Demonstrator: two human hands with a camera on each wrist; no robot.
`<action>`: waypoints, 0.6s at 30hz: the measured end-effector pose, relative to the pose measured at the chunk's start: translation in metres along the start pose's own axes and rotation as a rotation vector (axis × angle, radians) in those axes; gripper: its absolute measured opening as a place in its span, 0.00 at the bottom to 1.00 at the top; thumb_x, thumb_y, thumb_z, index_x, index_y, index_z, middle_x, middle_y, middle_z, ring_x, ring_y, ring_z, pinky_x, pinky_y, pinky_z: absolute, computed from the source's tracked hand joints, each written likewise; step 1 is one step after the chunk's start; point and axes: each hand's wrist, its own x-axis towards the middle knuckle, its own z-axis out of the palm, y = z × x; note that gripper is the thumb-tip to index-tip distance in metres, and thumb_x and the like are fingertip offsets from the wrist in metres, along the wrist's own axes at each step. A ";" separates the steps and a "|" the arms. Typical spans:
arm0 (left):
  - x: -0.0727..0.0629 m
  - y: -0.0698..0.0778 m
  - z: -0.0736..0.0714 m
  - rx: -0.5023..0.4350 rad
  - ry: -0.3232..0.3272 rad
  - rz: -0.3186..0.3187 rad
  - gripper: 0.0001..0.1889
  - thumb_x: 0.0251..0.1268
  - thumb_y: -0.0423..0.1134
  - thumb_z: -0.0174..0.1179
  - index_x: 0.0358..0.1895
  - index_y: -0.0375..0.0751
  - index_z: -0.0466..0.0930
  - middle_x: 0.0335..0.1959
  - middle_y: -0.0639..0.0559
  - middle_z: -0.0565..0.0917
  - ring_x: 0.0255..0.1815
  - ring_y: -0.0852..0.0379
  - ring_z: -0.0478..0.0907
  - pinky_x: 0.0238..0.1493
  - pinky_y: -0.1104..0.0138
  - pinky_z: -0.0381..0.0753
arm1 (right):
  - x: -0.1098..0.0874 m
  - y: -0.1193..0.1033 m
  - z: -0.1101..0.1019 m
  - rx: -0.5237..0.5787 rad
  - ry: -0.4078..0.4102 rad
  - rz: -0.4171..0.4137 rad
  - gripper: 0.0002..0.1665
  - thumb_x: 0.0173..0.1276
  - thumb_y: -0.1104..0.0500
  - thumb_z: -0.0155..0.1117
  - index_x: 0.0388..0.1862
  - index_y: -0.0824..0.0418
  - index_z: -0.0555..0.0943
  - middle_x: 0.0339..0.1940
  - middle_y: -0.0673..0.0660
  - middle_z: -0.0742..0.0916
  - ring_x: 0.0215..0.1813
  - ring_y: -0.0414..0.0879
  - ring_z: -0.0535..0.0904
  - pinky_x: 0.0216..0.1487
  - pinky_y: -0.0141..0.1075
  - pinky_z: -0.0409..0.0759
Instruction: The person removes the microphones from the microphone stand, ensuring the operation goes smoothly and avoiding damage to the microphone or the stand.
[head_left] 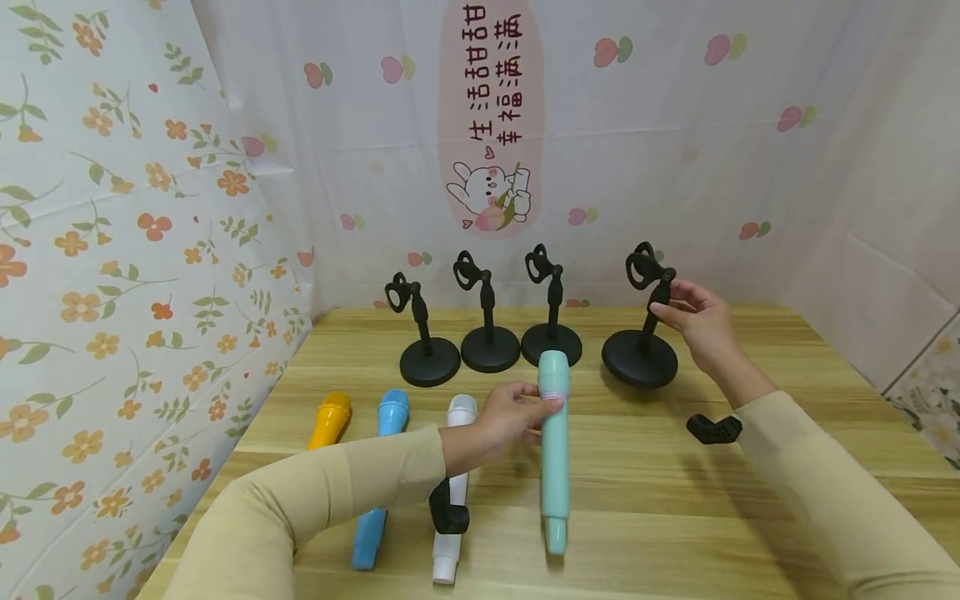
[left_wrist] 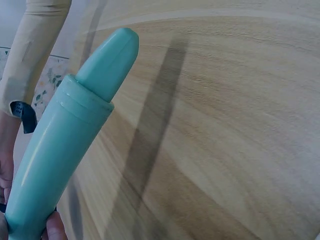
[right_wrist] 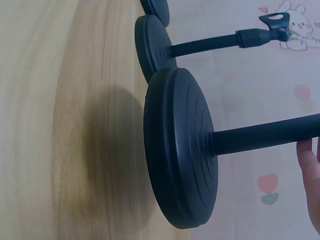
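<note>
My left hand (head_left: 512, 421) grips a mint-green microphone (head_left: 555, 475) just below its head, which points to the back of the table. In the left wrist view the tail end of the microphone (left_wrist: 60, 135) hangs over the wood with a shadow beneath. With my right hand (head_left: 701, 325) I hold a black desktop microphone stand (head_left: 639, 358) by its upper post, below the clip. Its round base is tilted and looks raised off the table; in the right wrist view a shadow lies beside the base (right_wrist: 175, 150).
Three similar black stands, left (head_left: 430, 362), middle (head_left: 491, 348) and right (head_left: 552, 343), stand in a row at the back. Yellow (head_left: 328, 421), blue (head_left: 370, 537) and white (head_left: 446, 546) microphones lie at the left, partly behind my left arm. A patterned curtain (head_left: 375, 100) hangs behind the wooden table (head_left: 637, 500).
</note>
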 end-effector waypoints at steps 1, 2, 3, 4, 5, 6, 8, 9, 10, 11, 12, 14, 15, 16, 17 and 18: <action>0.000 -0.001 0.000 0.005 0.002 -0.003 0.18 0.61 0.38 0.69 0.49 0.32 0.76 0.35 0.45 0.83 0.30 0.54 0.81 0.33 0.59 0.85 | 0.001 0.001 0.001 0.004 0.001 0.001 0.19 0.60 0.64 0.72 0.49 0.56 0.80 0.44 0.47 0.81 0.45 0.37 0.79 0.44 0.25 0.79; 0.000 -0.002 0.000 0.010 0.003 -0.006 0.18 0.61 0.38 0.69 0.49 0.32 0.76 0.35 0.45 0.83 0.30 0.54 0.81 0.33 0.59 0.85 | 0.003 0.001 0.001 0.008 0.005 0.001 0.18 0.60 0.64 0.72 0.49 0.56 0.80 0.44 0.47 0.81 0.45 0.37 0.79 0.44 0.25 0.80; 0.000 -0.003 -0.001 0.012 0.005 -0.009 0.18 0.60 0.38 0.69 0.49 0.32 0.76 0.34 0.45 0.83 0.30 0.54 0.81 0.34 0.59 0.85 | 0.004 0.001 0.002 0.011 0.008 0.002 0.18 0.60 0.64 0.72 0.49 0.56 0.80 0.44 0.47 0.81 0.45 0.37 0.79 0.44 0.25 0.80; 0.000 -0.005 0.000 0.014 0.005 -0.011 0.18 0.60 0.38 0.69 0.49 0.32 0.76 0.34 0.45 0.83 0.30 0.54 0.81 0.34 0.58 0.85 | 0.005 0.002 0.002 0.009 0.011 0.004 0.18 0.60 0.64 0.72 0.49 0.56 0.80 0.44 0.47 0.81 0.45 0.37 0.79 0.44 0.25 0.80; 0.000 -0.006 0.000 0.014 0.005 -0.013 0.18 0.60 0.39 0.69 0.49 0.32 0.76 0.34 0.45 0.83 0.30 0.54 0.81 0.34 0.58 0.85 | 0.006 0.002 0.002 0.010 0.014 0.006 0.19 0.60 0.64 0.72 0.49 0.57 0.79 0.44 0.47 0.81 0.45 0.37 0.79 0.44 0.25 0.80; 0.000 -0.007 0.000 0.017 0.005 -0.016 0.18 0.60 0.39 0.69 0.49 0.32 0.76 0.34 0.45 0.83 0.29 0.55 0.81 0.34 0.58 0.85 | 0.007 0.002 0.002 0.014 0.015 0.006 0.19 0.60 0.64 0.72 0.49 0.57 0.79 0.44 0.47 0.81 0.45 0.37 0.78 0.44 0.25 0.80; 0.000 -0.009 0.000 0.018 0.005 -0.019 0.18 0.61 0.38 0.69 0.48 0.32 0.76 0.33 0.45 0.83 0.29 0.55 0.81 0.34 0.57 0.85 | 0.010 0.003 0.001 0.004 0.014 0.010 0.21 0.60 0.63 0.73 0.52 0.58 0.78 0.45 0.48 0.81 0.46 0.37 0.78 0.45 0.25 0.79; 0.000 -0.009 0.000 0.015 0.002 -0.021 0.18 0.61 0.38 0.69 0.48 0.32 0.76 0.33 0.45 0.83 0.29 0.55 0.81 0.34 0.57 0.85 | 0.011 0.003 0.002 0.001 0.014 0.011 0.22 0.60 0.63 0.73 0.53 0.59 0.77 0.46 0.48 0.80 0.46 0.37 0.78 0.45 0.25 0.79; 0.000 -0.010 0.000 0.014 0.001 -0.023 0.18 0.61 0.38 0.69 0.48 0.32 0.76 0.33 0.45 0.83 0.28 0.55 0.80 0.34 0.58 0.85 | 0.012 0.003 0.002 -0.004 0.012 0.011 0.23 0.60 0.62 0.73 0.53 0.59 0.77 0.46 0.48 0.80 0.46 0.37 0.78 0.45 0.25 0.79; -0.001 -0.011 0.000 0.012 -0.001 -0.026 0.18 0.61 0.38 0.69 0.48 0.32 0.76 0.33 0.45 0.83 0.28 0.55 0.80 0.33 0.59 0.85 | 0.013 0.004 0.002 -0.003 0.009 0.009 0.23 0.60 0.62 0.73 0.53 0.59 0.77 0.46 0.48 0.80 0.46 0.37 0.78 0.45 0.25 0.79; -0.001 -0.012 0.000 0.011 -0.001 -0.029 0.18 0.61 0.38 0.69 0.48 0.31 0.76 0.33 0.45 0.82 0.28 0.55 0.80 0.33 0.59 0.85 | 0.014 0.005 0.002 0.011 0.007 0.006 0.23 0.60 0.63 0.72 0.53 0.59 0.77 0.45 0.49 0.80 0.46 0.37 0.78 0.45 0.25 0.79; -0.003 -0.013 0.000 0.010 -0.002 -0.034 0.18 0.61 0.39 0.69 0.48 0.31 0.76 0.34 0.44 0.82 0.29 0.56 0.80 0.33 0.60 0.85 | 0.016 0.006 0.003 0.025 0.006 0.004 0.21 0.60 0.64 0.72 0.52 0.59 0.78 0.44 0.49 0.80 0.45 0.37 0.79 0.44 0.25 0.80; -0.003 -0.014 0.000 0.011 -0.003 -0.035 0.18 0.61 0.39 0.69 0.48 0.31 0.76 0.34 0.44 0.82 0.29 0.56 0.80 0.33 0.60 0.85 | 0.017 0.007 0.003 0.042 0.005 0.003 0.20 0.60 0.65 0.72 0.51 0.59 0.78 0.44 0.49 0.80 0.44 0.37 0.79 0.44 0.25 0.80; -0.004 -0.015 0.000 0.011 -0.001 -0.039 0.18 0.61 0.39 0.69 0.48 0.31 0.76 0.34 0.44 0.82 0.29 0.56 0.81 0.32 0.60 0.85 | 0.018 0.008 0.003 0.054 0.004 0.007 0.20 0.60 0.66 0.71 0.50 0.59 0.79 0.44 0.49 0.80 0.44 0.37 0.79 0.44 0.25 0.80; -0.005 -0.015 0.000 0.012 0.000 -0.043 0.18 0.61 0.39 0.69 0.48 0.31 0.77 0.34 0.44 0.82 0.29 0.56 0.81 0.32 0.60 0.85 | 0.019 0.008 0.003 0.067 0.004 0.012 0.20 0.60 0.67 0.71 0.50 0.59 0.78 0.43 0.50 0.80 0.44 0.37 0.79 0.43 0.25 0.80; -0.005 -0.016 0.000 0.013 0.001 -0.047 0.18 0.61 0.39 0.69 0.48 0.31 0.77 0.34 0.44 0.82 0.29 0.56 0.81 0.32 0.61 0.85 | 0.020 0.009 0.003 0.080 0.005 0.019 0.20 0.60 0.68 0.71 0.50 0.60 0.78 0.43 0.50 0.79 0.44 0.38 0.79 0.43 0.25 0.80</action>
